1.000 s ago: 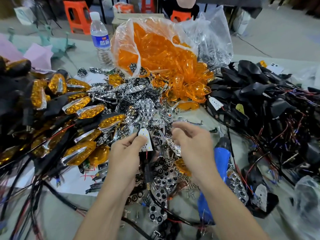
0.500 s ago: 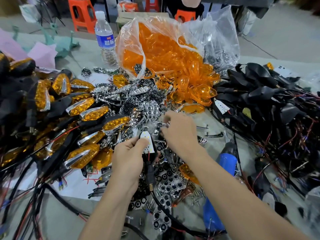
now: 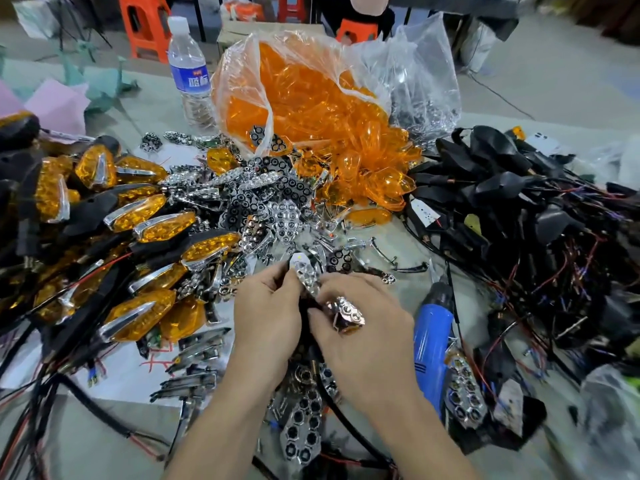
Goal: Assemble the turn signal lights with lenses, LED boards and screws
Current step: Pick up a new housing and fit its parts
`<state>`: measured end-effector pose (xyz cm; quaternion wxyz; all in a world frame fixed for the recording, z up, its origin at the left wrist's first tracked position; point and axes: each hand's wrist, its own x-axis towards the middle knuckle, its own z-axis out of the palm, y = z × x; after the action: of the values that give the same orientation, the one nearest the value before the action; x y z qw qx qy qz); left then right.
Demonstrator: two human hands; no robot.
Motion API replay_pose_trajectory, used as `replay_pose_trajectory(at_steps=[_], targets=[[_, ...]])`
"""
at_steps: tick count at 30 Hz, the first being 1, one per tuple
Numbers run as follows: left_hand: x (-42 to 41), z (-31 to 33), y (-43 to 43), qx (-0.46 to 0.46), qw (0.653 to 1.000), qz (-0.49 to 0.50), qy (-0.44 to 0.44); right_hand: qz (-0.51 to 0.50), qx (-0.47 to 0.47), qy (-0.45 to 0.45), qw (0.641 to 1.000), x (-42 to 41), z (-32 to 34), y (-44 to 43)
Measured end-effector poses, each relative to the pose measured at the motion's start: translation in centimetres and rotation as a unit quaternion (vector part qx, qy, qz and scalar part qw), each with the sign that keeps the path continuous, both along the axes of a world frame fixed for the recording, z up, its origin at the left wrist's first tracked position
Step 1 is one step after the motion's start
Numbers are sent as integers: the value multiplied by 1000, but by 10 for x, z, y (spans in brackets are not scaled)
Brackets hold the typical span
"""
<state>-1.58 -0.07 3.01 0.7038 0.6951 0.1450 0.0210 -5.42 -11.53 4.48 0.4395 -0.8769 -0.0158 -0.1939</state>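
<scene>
My left hand (image 3: pixel 268 315) grips a turn signal housing with a white LED board (image 3: pixel 300 262) showing at its top; the black housing body is mostly hidden by my fingers. My right hand (image 3: pixel 363 327) holds chrome reflectors: one reflector (image 3: pixel 309 279) is pressed against the LED board, and a second chrome reflector (image 3: pixel 346 311) sits between its fingers. Both hands meet at the table's centre, above a heap of chrome reflectors (image 3: pixel 277 216). A clear bag of orange lenses (image 3: pixel 311 109) stands behind.
Finished orange signal lights (image 3: pixel 138 233) are piled at left. Black housings with wires (image 3: pixel 519 188) fill the right. A blue electric screwdriver (image 3: pixel 431 327) lies just right of my right hand. A water bottle (image 3: pixel 188 71) stands at the back. Wires trail over the front edge.
My right hand reached into the chrome heap, came back with reflectors and now presses one onto the LED board in my left hand. The left hand stayed nearly still.
</scene>
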Motion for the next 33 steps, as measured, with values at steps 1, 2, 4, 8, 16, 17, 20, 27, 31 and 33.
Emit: replay_pose_trajectory(at_steps=[1,2,4,8,16,17,20,27,31,33], targets=[[-1,0,0,-11,1000,1,2,19,57,23,998,-2,0,-2],[-2,1,0,-23,1000,-2,-2,37,127,60,989,-3,-1,-5],[-5,4,-1,-45,998,-24,-22,52,194,99,975,-3,1,-15],[-11,7,-5,-115,990,-78,-19,45,149,118,981,-2,13,-25],[-12,7,-11,-64,997,-31,-20,-56,302,123,944,0,26,-31],[-13,8,-11,-42,998,-33,-24,-31,365,136,921,-1,30,-29],[-12,8,-11,-20,999,-30,-14,61,479,167,859,-6,38,-22],[-8,12,-9,-47,998,-39,22,-6,426,190,885,-11,14,-11],[-8,15,-7,-64,995,-67,22,-63,284,168,942,-12,5,-14],[-8,16,-4,-58,995,-75,16,-60,246,152,955,-13,8,-14]])
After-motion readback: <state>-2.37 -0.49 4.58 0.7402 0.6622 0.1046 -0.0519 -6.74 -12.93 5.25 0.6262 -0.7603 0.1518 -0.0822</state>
